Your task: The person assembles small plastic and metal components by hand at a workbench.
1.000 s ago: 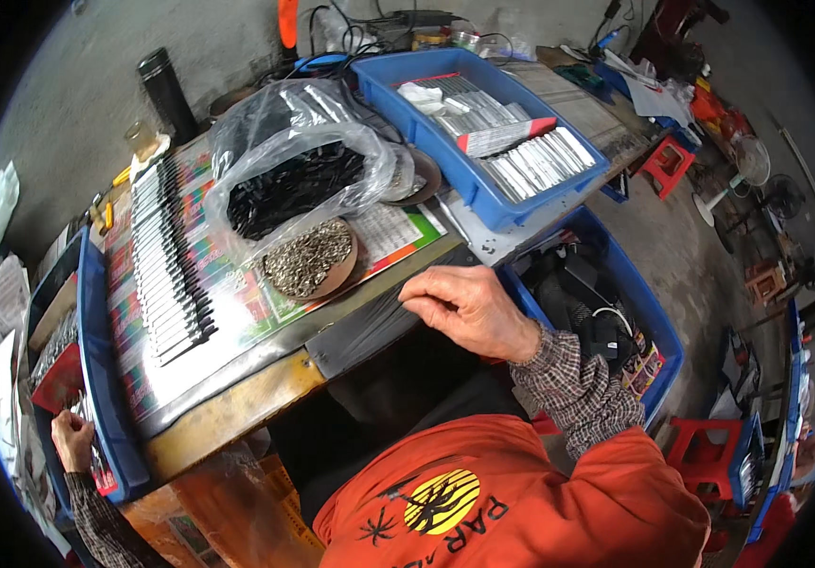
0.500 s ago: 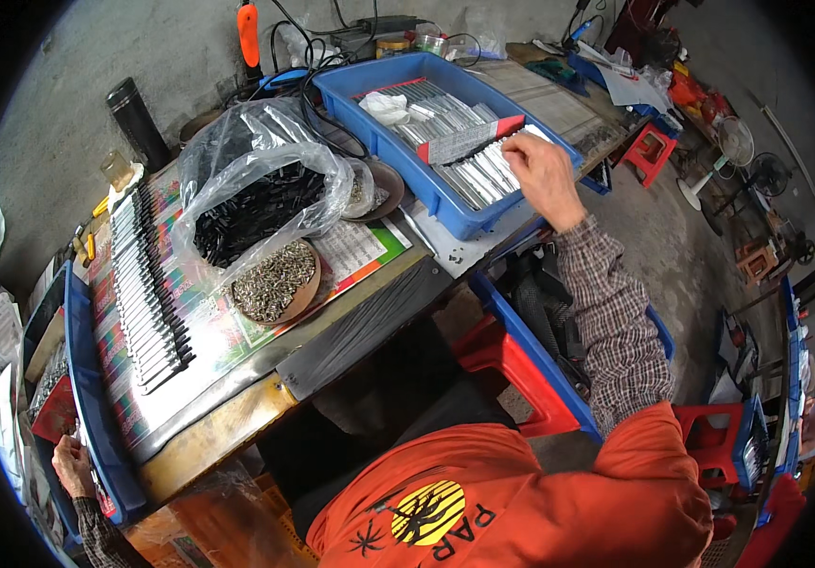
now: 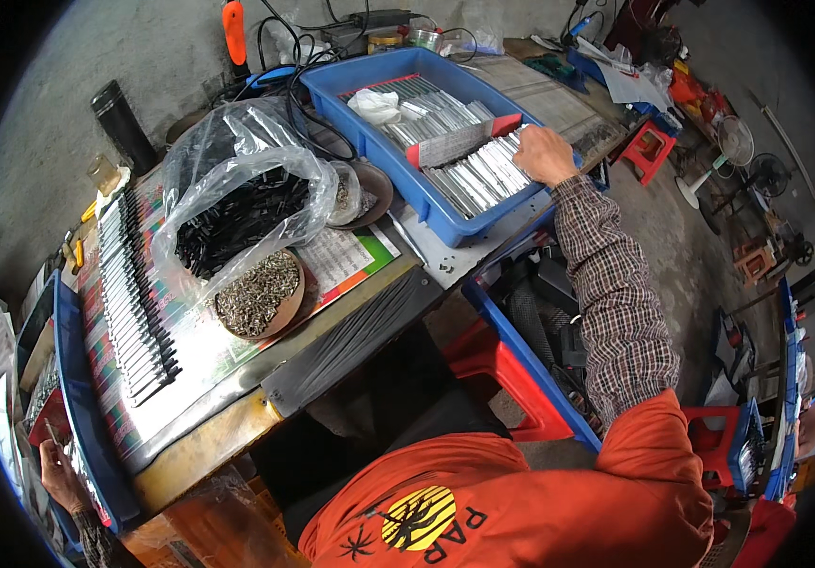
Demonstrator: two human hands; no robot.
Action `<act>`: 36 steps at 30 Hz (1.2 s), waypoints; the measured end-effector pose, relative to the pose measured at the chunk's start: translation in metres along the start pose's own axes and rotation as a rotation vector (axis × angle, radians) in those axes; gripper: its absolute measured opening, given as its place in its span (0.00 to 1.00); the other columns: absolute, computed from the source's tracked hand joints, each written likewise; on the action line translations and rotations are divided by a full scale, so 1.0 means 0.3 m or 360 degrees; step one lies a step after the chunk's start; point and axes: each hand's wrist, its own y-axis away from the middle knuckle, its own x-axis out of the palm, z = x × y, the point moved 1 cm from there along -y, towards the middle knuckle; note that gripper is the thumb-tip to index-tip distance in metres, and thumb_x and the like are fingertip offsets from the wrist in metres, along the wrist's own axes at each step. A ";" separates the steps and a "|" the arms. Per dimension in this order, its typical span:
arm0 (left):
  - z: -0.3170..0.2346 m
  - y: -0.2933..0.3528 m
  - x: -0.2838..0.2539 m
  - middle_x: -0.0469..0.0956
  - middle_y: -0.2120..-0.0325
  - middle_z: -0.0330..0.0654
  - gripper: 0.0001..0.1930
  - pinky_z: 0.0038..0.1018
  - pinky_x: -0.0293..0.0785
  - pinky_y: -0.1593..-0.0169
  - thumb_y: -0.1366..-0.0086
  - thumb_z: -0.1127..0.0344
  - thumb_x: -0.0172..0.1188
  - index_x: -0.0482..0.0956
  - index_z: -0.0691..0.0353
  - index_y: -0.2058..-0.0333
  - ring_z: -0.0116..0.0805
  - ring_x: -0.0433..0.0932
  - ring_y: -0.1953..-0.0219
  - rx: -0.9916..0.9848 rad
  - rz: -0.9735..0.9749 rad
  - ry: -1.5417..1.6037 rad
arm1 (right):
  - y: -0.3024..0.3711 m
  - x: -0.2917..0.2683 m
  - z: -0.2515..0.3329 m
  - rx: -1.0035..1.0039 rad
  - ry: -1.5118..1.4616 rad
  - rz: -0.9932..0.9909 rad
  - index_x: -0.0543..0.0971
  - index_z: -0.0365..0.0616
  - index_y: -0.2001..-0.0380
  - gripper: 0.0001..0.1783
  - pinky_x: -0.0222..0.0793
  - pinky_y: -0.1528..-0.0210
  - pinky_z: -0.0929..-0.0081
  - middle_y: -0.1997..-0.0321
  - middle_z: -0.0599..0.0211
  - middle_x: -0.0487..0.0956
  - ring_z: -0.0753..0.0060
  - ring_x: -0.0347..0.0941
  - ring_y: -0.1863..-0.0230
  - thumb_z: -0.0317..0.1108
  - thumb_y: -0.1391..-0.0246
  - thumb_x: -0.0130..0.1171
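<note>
My right hand (image 3: 547,156) is at the right wall of a blue plastic tray (image 3: 464,227), its fingers curled and partly hidden against a row of silver metal strips (image 3: 478,175). What the fingertips hold, if anything, cannot be made out. At the far left my left hand (image 3: 63,479) is over a blue bin (image 3: 86,398), fingers drawn together near a thin pale piece. A red box (image 3: 53,417) and small metal parts lie in that bin. On the table a long row of slim metal pieces with black ends (image 3: 133,312) lies side by side.
A clear plastic bag (image 3: 228,180) of black parts and a round dish (image 3: 284,312) of small metal pieces stand mid-table. A black cylinder (image 3: 124,123) and cables are at the wall. Below the tray are a blue crate (image 3: 521,369) and a red stool (image 3: 493,374).
My right hand has moved slightly right and lower, onto the strips by the tray's right wall. My left hand has shifted a little within the bin area. The view has tilted slightly.
</note>
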 end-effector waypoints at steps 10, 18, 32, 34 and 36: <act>-0.433 0.048 -0.019 0.76 0.69 0.38 0.07 0.21 0.72 0.57 0.36 0.73 0.56 0.75 0.68 0.59 0.24 0.73 0.64 -0.0064 -0.0184 0.0487 | -0.005 0.063 -0.041 0.0009 -0.0056 -0.0127 0.79 0.39 0.78 0.08 0.69 0.62 0.53 0.72 0.47 0.78 0.44 0.75 0.65 0.32 0.60 0.58; -0.711 0.140 0.005 0.69 0.79 0.30 0.05 0.15 0.52 0.81 0.38 0.73 0.59 0.76 0.65 0.64 0.14 0.60 0.83 -0.0072 0.0185 0.0945 | 0.084 -0.056 0.051 -0.0088 -0.0350 -0.0389 0.75 0.38 0.75 0.07 0.68 0.66 0.58 0.75 0.53 0.77 0.49 0.75 0.72 0.31 0.56 0.56; -1.064 0.260 -0.029 0.75 0.79 0.35 0.06 0.15 0.64 0.75 0.46 0.83 0.58 0.77 0.69 0.68 0.16 0.69 0.80 -0.0199 0.0528 0.1719 | 0.443 -0.252 0.512 -0.0437 -0.2037 0.0486 0.76 0.33 0.67 0.04 0.66 0.77 0.86 0.70 0.70 0.74 0.85 0.69 0.79 0.23 0.48 0.58; -1.096 0.271 -0.012 0.76 0.77 0.35 0.05 0.15 0.64 0.74 0.45 0.81 0.59 0.78 0.69 0.69 0.16 0.69 0.78 -0.0143 0.0540 0.1774 | 0.485 -0.249 0.563 -0.0469 -0.2135 0.0638 0.76 0.34 0.68 0.04 0.66 0.77 0.86 0.70 0.70 0.73 0.85 0.69 0.79 0.23 0.48 0.58; -1.122 0.292 0.004 0.76 0.76 0.35 0.03 0.15 0.65 0.73 0.44 0.80 0.60 0.78 0.69 0.69 0.16 0.69 0.77 -0.0145 0.0601 0.1892 | 0.522 -0.251 0.616 -0.0488 -0.2218 0.0835 0.75 0.35 0.69 0.03 0.65 0.77 0.86 0.72 0.72 0.73 0.86 0.68 0.79 0.23 0.48 0.58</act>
